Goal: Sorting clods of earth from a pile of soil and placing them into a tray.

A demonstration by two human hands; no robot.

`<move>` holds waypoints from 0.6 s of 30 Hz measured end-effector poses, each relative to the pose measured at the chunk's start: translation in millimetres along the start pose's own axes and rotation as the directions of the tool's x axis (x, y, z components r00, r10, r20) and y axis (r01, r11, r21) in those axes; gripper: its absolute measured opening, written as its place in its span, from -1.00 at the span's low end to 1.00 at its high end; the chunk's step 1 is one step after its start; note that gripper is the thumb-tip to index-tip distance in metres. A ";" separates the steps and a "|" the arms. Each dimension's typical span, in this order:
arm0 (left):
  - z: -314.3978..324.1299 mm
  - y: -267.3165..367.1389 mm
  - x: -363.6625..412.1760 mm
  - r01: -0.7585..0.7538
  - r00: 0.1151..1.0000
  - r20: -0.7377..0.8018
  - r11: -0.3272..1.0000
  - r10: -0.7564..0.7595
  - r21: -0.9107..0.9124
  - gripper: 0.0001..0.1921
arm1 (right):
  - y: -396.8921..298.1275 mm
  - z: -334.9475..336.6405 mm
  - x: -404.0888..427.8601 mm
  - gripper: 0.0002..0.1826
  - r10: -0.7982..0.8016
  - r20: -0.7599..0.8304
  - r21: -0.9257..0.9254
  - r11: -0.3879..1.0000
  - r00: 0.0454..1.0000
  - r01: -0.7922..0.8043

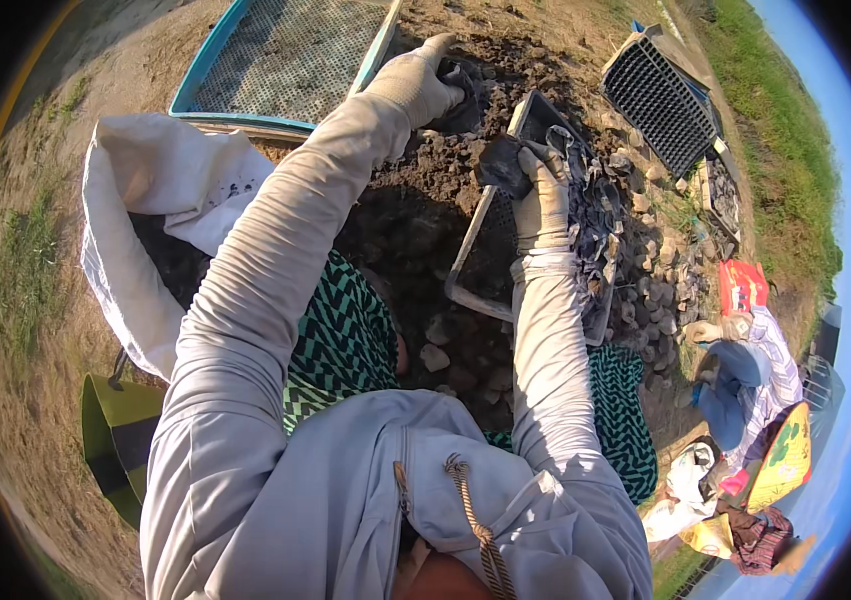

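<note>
My left hand (419,84), in a cream knit glove, is at the edge of a heap of dark crumbly soil (433,176). Its thumb and fingers curve around a black plastic piece (464,101), seemingly a planting bag, lying against the soil. My right hand (542,195), gloved alike, grips a small black planting bag (500,166) over a crate (468,240) with a pale, dirty rim. What is inside that bag is hidden from me. Crumpled black plastic bags (596,214) crowd the crate's right side, close by my right wrist.
Up left lies a blue-rimmed perforated tray (204,71); below it a white sack (114,247) gapes with dark material inside. Black cell trays (658,101) lean at upper right. Stones (658,300) cover the ground near a crouching person (752,382) and a yellow hat (782,457).
</note>
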State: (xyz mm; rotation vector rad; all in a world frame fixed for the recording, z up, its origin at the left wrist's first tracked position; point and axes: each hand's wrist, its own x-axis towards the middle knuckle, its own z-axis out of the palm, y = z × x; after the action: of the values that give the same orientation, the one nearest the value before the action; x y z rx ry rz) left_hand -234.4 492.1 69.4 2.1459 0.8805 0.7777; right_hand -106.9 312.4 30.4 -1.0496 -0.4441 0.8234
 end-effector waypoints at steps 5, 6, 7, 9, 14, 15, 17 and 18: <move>-8.5 -1.1 10.1 0.089 0.992 0.093 0.996 -0.088 -0.001 -0.57 | 35.6 -9.9 35.4 -0.83 -0.204 0.161 -0.696 0.670 0.966 0.258; -10.3 -0.8 9.8 0.122 0.985 0.127 0.992 -0.116 -0.042 -0.58 | 35.6 -8.0 36.4 -0.83 -0.200 0.162 -0.697 0.670 0.966 0.256; -11.0 -0.4 9.6 0.155 0.977 0.163 0.984 -0.140 -0.083 -0.58 | 34.8 -6.2 38.9 -0.82 -0.076 0.109 -0.533 0.837 0.991 0.123; -5.7 1.6 12.0 0.124 0.986 0.122 0.987 -0.112 -0.099 -0.58 | 54.6 -33.3 65.4 -0.81 0.060 0.184 -0.852 0.508 0.981 0.129; -5.1 -6.5 7.2 0.064 0.996 0.066 0.997 -0.061 -0.043 -0.65 | 46.7 -26.7 67.9 -0.84 0.031 0.003 -0.519 0.855 1.000 -0.025; -7.5 -8.7 7.7 0.074 0.995 0.076 0.997 -0.072 -0.034 -0.65 | 47.4 -19.9 68.8 -0.85 -0.030 0.067 -0.895 0.440 0.997 0.074; -11.8 -12.4 8.5 0.095 0.991 0.095 0.995 -0.093 -0.014 -0.64 | 38.9 -15.6 64.1 -0.86 0.064 -0.136 -0.486 0.865 0.989 -0.122; -15.8 1.1 3.0 0.083 0.992 0.093 0.996 -0.087 0.044 -0.64 | 25.8 -6.4 54.4 -0.84 -0.109 -0.142 -0.223 0.972 0.984 0.075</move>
State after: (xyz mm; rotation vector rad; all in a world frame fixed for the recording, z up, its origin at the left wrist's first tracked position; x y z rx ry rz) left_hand -243.7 499.5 80.3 2.1465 0.9382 0.6158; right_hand -78.1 357.2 1.6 -1.2758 -0.4558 0.6153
